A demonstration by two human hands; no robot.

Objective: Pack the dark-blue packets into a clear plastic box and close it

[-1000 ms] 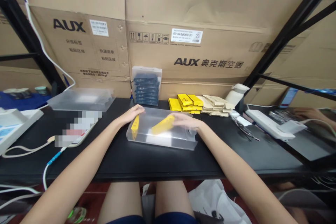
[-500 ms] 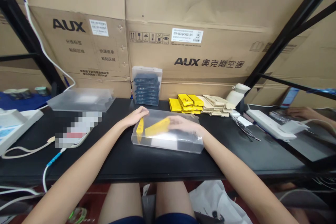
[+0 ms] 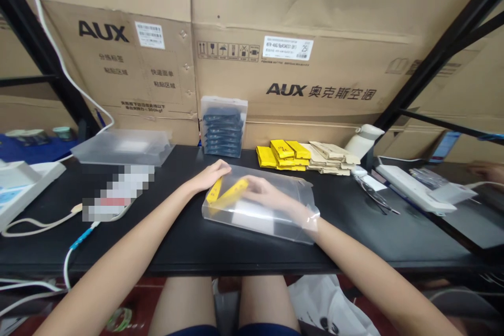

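A clear plastic box (image 3: 283, 231) lies on the black table in front of me, its opening to the right. My left hand (image 3: 212, 174) is closed on the box's far left corner. Through that opening reaches my right hand (image 3: 265, 193), pinching one end of a yellow packet (image 3: 233, 193) inside the box. That packet is tilted, its left end close to a second yellow packet (image 3: 214, 190), which stands against the box's left end. The clear wall partly blurs my right fingers.
Behind the box are stacked yellow packets (image 3: 281, 155), beige packets (image 3: 328, 156) and a clear box of dark blue packets (image 3: 223, 131). Another clear box (image 3: 122, 147) and a phone (image 3: 122, 191) lie left. At right are a white bottle (image 3: 362, 142), glasses (image 3: 374, 194) and a power strip (image 3: 413, 189).
My right hand has moved the held yellow packet left within the box, closer to the standing one. The box has turned slightly, its right end now nearer me. My left hand keeps its hold.
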